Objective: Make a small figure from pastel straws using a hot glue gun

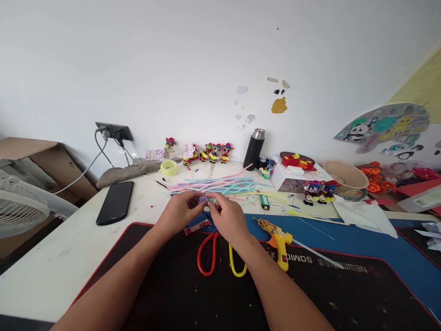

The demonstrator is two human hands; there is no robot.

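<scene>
My left hand (pixel 182 210) and my right hand (pixel 229 216) meet at the centre, fingers pinched together. Between their fingertips is a small purple piece (pixel 201 199) with a pale green bit beside it; the fingers hide much of both. Just behind the hands lies a loose pile of pastel pipe cleaners (pixel 220 185) in pink, blue and purple. Below the hands, scissors with one red handle (pixel 199 259) and one yellow handle (pixel 235 266) lie on the dark mat (pixel 193 299); their blades are hidden. A small red packet (pixel 197 227) rests beneath my left fingers.
Right of my hands lies a yellow glue gun (pixel 280 241) with a glue stick in it. A green lighter (pixel 265 202), a black flask (pixel 254 149) and a white box (pixel 292 177) stand farther back. Left are a phone (pixel 115 202), yellow tape (pixel 168 168) and a fan (pixel 20 207). Small figures (pixel 215 153) line the wall.
</scene>
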